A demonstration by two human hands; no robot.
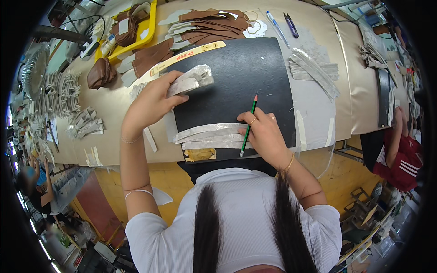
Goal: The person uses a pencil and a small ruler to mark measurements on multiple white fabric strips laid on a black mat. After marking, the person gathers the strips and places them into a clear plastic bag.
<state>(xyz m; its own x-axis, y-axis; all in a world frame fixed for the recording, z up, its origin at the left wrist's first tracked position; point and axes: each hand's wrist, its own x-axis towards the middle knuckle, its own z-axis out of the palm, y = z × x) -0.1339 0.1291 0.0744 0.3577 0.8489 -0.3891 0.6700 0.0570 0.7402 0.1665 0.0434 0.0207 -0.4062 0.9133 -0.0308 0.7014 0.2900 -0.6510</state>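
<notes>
My left hand (152, 100) grips a bundle of pale grey strips (195, 78) above the left part of a black mat (241, 63). In my right hand (267, 134) is a green pencil (253, 109), its dark tip pointing away from me and its eraser end toward me. Several grey strips (207, 135) lie side by side along the mat's near edge, and the fingers of my right hand rest at their right end. Brownish tape (200, 155) covers a patch just below them.
A long cream template strip (186, 55) lies along the mat's upper left. Brown pieces (214, 25) are stacked beyond it, near a yellow tray (152, 20). A blue pen (276, 27), thread snips (291, 25) and more grey strips (314, 70) lie rightward. Other people sit at both sides.
</notes>
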